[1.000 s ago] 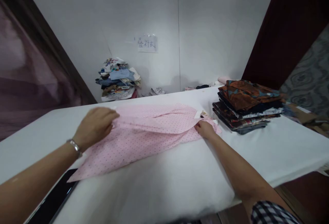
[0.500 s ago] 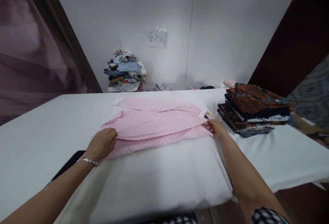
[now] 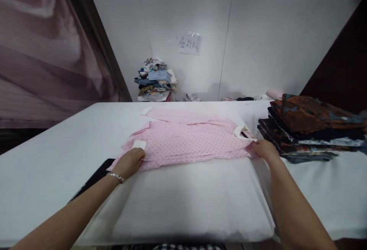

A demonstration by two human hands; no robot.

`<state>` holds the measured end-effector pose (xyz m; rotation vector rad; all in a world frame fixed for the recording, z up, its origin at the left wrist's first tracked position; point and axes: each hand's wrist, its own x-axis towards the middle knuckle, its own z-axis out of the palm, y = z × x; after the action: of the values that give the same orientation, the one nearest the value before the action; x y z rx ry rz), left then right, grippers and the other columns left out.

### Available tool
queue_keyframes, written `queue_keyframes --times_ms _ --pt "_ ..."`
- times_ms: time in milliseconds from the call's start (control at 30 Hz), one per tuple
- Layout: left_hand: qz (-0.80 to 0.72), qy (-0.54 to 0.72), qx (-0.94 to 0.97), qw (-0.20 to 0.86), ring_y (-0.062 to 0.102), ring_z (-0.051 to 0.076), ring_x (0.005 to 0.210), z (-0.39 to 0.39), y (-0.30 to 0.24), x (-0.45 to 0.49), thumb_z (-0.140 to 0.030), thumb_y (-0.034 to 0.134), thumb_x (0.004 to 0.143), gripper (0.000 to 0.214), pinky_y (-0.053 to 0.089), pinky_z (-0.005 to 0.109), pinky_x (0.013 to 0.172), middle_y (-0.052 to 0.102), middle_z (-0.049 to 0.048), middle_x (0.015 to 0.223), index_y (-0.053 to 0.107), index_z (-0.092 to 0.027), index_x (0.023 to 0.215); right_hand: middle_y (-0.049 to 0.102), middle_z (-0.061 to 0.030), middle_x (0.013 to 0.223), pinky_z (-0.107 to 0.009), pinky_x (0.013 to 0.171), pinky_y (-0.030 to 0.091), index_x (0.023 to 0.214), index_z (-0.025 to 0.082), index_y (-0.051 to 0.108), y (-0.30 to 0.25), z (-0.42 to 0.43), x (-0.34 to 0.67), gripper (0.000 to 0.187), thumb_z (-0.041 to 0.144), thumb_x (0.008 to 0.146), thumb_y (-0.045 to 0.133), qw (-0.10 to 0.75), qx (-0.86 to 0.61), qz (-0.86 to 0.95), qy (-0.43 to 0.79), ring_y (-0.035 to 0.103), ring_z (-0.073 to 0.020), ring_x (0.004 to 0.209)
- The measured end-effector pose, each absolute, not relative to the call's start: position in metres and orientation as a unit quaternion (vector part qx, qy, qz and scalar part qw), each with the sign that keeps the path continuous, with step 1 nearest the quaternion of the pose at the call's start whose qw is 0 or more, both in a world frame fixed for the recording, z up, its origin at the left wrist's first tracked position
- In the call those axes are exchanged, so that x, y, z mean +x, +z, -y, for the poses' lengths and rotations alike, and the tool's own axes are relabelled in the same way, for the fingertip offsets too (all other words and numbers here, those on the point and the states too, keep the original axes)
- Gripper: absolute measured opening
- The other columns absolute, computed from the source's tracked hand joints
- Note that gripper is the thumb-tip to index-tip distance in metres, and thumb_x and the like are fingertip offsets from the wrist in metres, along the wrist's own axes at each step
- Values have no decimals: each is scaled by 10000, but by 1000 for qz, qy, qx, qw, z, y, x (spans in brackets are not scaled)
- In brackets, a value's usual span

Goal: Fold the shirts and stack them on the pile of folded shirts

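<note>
A pink dotted shirt (image 3: 189,139) with a white collar and white cuffs lies on the white-covered table (image 3: 69,139), its collar toward the right. At the near left, my left hand (image 3: 132,162) pinches the shirt's sleeve beside a white cuff; a silver bracelet circles that wrist. My right hand (image 3: 264,150) has its fingers closed on the shirt's shoulder edge next to the collar. The fingertips of both hands are partly hidden by cloth. Across the far side of the shirt lies its other sleeve, folded leftward with its white cuff at the end.
Dark folded clothes (image 3: 309,127) are stacked at the right. Behind the table's far edge rises a heap of mixed clothes (image 3: 156,80). A flat black object (image 3: 93,179) lies left of the shirt. A paper sign (image 3: 190,44) hangs on the wall.
The near sleeve's fold has dropped flat along the shirt front, its white cuff now showing by my left hand. The collar shows more openly. The whole view has shifted left.
</note>
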<state>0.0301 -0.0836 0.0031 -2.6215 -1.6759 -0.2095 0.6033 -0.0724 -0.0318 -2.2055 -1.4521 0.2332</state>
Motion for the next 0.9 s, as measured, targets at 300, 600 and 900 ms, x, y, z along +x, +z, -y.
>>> queue_keyframes --times_ms 300,600,900 --pt "515 -65 -854 -41 529 278 1191 104 -5 16 -429 577 799 482 405 432 1005 585 131 1290 567 -199 1222 571 -119 1332 -419 1013 432 1227 204 610 -38 78 555 532 454 758 641 301 -577 733 199 534 -277 1215" --pt "568 -5 -821 53 582 254 956 93 -5 37 -102 389 876 247 434 385 808 654 115 988 621 -159 941 599 -117 1306 -463 1082 382 1180 171 676 -56 78 556 530 101 686 499 146 -546 824 29 540 -277 1234" --pt "562 -35 -824 66 579 228 837 111 3 26 -58 343 880 271 422 376 777 645 87 861 593 -163 879 632 -72 1256 -488 1039 446 1137 338 708 -71 94 595 451 266 749 490 215 -536 817 14 553 -333 1200"
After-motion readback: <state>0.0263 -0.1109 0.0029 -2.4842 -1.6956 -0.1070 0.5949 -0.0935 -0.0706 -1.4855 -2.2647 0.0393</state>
